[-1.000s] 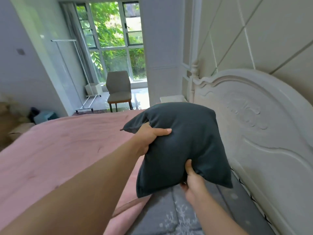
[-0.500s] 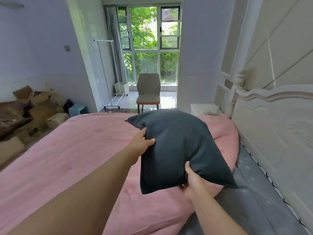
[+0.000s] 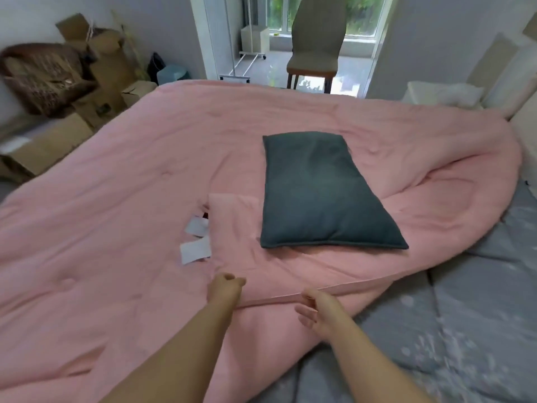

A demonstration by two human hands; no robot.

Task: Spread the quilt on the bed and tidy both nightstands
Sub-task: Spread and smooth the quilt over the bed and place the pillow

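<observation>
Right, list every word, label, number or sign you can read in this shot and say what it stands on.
None can be read.
White tags on the pink quilt: any print is too blurred to read.
Cardboard boxes at the left: no legible marking; a dark patch on one is too small to tell.
Dark pillow, chair: no text shows.

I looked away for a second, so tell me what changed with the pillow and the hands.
Both hands let go of the dark pillow: held up before, it now lies flat on the pink quilt. The left hand and right hand came down to the quilt's near edge, the left with fingers curled, the right at the hem; no firm grip shows. The quilt stays spread over the bed.
</observation>
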